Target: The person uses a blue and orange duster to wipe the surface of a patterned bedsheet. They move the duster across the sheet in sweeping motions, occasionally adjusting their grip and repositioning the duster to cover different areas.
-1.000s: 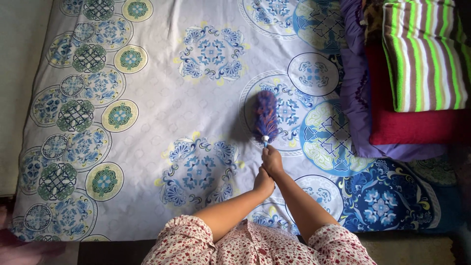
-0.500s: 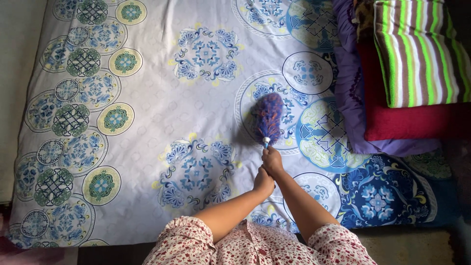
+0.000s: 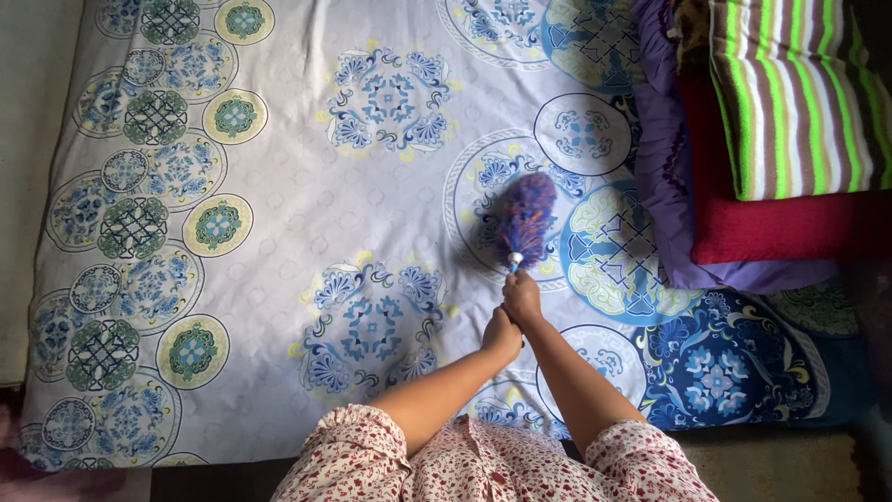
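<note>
patterned bedsheet | both hands, right hand, left hand, grip duster | pillows right

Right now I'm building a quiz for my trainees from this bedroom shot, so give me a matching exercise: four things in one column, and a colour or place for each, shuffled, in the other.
Things:
1. duster
2. striped pillow
3. red cushion
4. right hand

Descriptions:
A. green, brown and white bands, top right
B. fluffy purple and blue head, lying on the bedsheet
C. closed round the duster's handle, just ahead of the left hand
D. plain, under the striped pillow, on a purple layer

Pairs: 1-B, 2-A, 3-D, 4-C
</note>
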